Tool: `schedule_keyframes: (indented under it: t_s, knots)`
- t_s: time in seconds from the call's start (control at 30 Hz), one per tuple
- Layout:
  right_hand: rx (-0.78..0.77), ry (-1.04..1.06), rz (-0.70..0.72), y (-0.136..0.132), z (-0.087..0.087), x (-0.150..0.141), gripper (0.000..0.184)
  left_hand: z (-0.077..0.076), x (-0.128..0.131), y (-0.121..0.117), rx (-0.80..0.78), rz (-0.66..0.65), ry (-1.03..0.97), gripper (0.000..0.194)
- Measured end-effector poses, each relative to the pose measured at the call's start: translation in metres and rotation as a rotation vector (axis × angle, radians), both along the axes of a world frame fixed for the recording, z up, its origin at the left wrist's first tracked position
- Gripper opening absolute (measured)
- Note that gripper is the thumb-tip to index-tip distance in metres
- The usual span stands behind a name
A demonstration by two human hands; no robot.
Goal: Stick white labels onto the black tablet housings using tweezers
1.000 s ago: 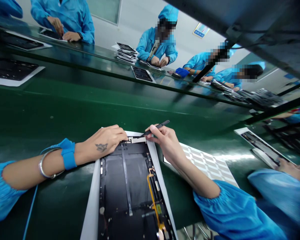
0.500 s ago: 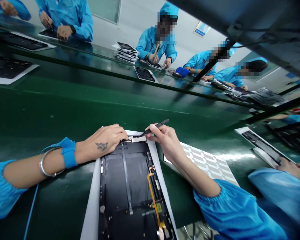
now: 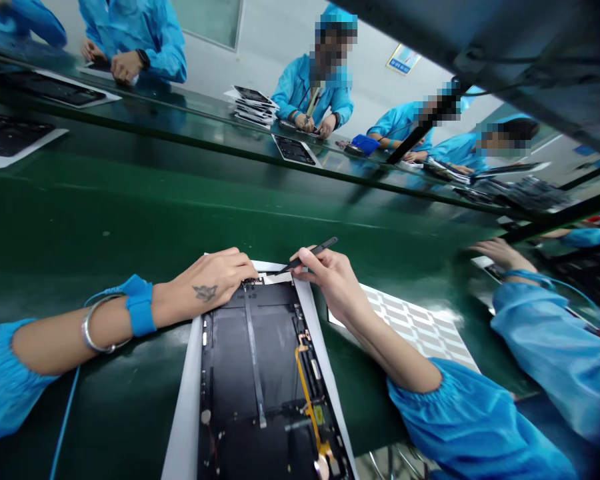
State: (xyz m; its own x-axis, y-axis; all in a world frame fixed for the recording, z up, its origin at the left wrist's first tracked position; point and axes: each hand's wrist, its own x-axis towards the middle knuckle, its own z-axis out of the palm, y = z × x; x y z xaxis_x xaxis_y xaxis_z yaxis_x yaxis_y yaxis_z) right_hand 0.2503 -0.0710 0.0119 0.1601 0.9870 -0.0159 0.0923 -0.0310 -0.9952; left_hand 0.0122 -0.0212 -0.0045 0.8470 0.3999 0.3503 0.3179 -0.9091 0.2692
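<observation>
Black tweezers (image 3: pixel 310 257) sit pinched between the thumb and fingers of our right hand (image 3: pixel 330 280), their tips down at a small white strip (image 3: pixel 276 279) along the top edge of an opened tablet's black rear housing (image 3: pixel 245 347). Our left hand (image 3: pixel 213 280) lies half curled and holds no tool, its fingertips (image 3: pixel 245 265) resting on that same top edge just beside the tweezer tips. The housing lies flat on a white paper sheet (image 3: pixel 183 420), with a yellow flex cable (image 3: pixel 305 387) running down its right side. A sheet of white pads (image 3: pixel 405 320) sits just beside our right forearm. A blue wrist strap (image 3: pixel 140 305) and a metal bangle (image 3: pixel 97 325) circle our left wrist, and a blue cord (image 3: pixel 65 420) trails down over the green bench mat (image 3: pixel 130 213). To the right, a co-worker's blue sleeve (image 3: pixel 545 340) reaches across the bench, the hand (image 3: pixel 500 253) spread over another tablet. Across the bench, more people in blue gowns and caps (image 3: pixel 313 80) work beside a stack of tablets (image 3: pixel 254 107).
</observation>
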Motion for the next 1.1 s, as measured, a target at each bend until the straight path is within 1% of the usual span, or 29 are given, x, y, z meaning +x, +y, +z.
schedule_keyframes:
  t_s: [0.13, 0.23, 0.3, 0.4, 0.5, 0.57, 0.7, 0.83, 1.03, 1.1]
  knots:
    - [0.002, -0.010, 0.006, 0.000, -0.001, 0.001, 0.047, -0.003, 0.000, 0.001, 0.007, 0.009, 0.015, 0.041]
    - [0.014, -0.041, 0.017, 0.000, -0.004, 0.001, 0.047, -0.004, 0.000, 0.002, -0.010, -0.007, -0.001, 0.039]
    - [0.035, -0.100, 0.022, 0.000, -0.005, 0.002, 0.047, -0.004, 0.000, 0.003, -0.015, -0.014, -0.002, 0.038]
    - [0.102, -0.235, -0.017, -0.002, -0.005, 0.002, 0.044, -0.003, -0.001, 0.004, -0.004, -0.010, 0.018, 0.038]
    - [0.207, -0.310, -0.057, -0.005, -0.002, -0.001, 0.040, -0.004, -0.002, 0.004, 0.025, -0.026, 0.020, 0.037]
    - [0.269, -0.346, -0.013, -0.008, -0.001, -0.005, 0.037, -0.005, -0.002, 0.004, 0.032, -0.035, 0.014, 0.035]
    - [0.353, -0.444, 0.127, -0.010, -0.003, -0.010, 0.032, -0.007, -0.002, 0.005, 0.011, -0.030, -0.007, 0.033]
    - [0.417, -0.503, 0.176, -0.010, -0.006, -0.011, 0.028, -0.007, -0.002, 0.006, 0.001, -0.035, -0.003, 0.033]
    - [0.576, -0.561, 0.279, -0.011, -0.009, -0.008, 0.023, -0.005, -0.002, 0.005, -0.008, -0.031, 0.000, 0.034]
    - [0.605, -0.576, 0.273, -0.011, -0.011, -0.007, 0.022, -0.005, -0.003, 0.004, -0.010, -0.037, -0.002, 0.034]
